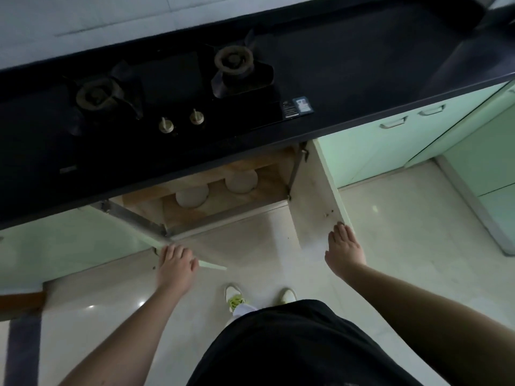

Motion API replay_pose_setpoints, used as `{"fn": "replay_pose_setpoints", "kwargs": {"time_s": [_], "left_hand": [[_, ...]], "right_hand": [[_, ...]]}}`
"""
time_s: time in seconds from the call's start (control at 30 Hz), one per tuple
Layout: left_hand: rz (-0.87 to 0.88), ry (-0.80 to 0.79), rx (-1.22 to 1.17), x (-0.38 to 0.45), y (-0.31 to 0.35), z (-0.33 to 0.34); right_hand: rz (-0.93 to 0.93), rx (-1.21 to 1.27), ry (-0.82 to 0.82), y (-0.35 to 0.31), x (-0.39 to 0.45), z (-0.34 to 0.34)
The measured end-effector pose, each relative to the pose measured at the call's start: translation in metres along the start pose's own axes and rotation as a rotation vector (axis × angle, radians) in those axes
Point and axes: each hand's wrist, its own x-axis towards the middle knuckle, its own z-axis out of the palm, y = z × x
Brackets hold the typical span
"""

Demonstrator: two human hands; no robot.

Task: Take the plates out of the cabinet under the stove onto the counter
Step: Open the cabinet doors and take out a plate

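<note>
Under the black two-burner stove [172, 87] the cabinet stands with both doors swung out. Two white plates lie on its wooden floor, one [192, 196] at the left and one [241, 181] further right and back; the counter edge hides their far halves. My left hand [176, 264] grips the top edge of the left door [139, 221]. My right hand [344, 249] rests with fingers together on the outer edge of the right door [315, 196]. The dark counter [362, 68] stretches right of the stove.
Pale green cabinet fronts with handles [393, 123] run along to the right and turn the corner. My feet in white shoes [235, 296] stand on the glossy tiled floor in front of the cabinet. A brown threshold strip [22, 300] lies at the left.
</note>
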Motion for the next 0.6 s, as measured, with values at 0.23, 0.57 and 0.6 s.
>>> {"fn": "replay_pose_setpoints", "kwargs": {"time_s": [0.23,0.57,0.6], "left_hand": [[0.013,-0.065,0.022,-0.006,0.000,-0.004],[0.019,-0.167,0.105,-0.035,-0.016,-0.013],[0.024,-0.161,0.102,-0.040,-0.021,-0.010]], "right_hand": [[-0.053,0.099,0.039,0.007,0.013,-0.015],[-0.284,0.142,0.154,-0.077,0.020,-0.070],[-0.311,0.136,0.160,-0.089,0.018,-0.076]]}}
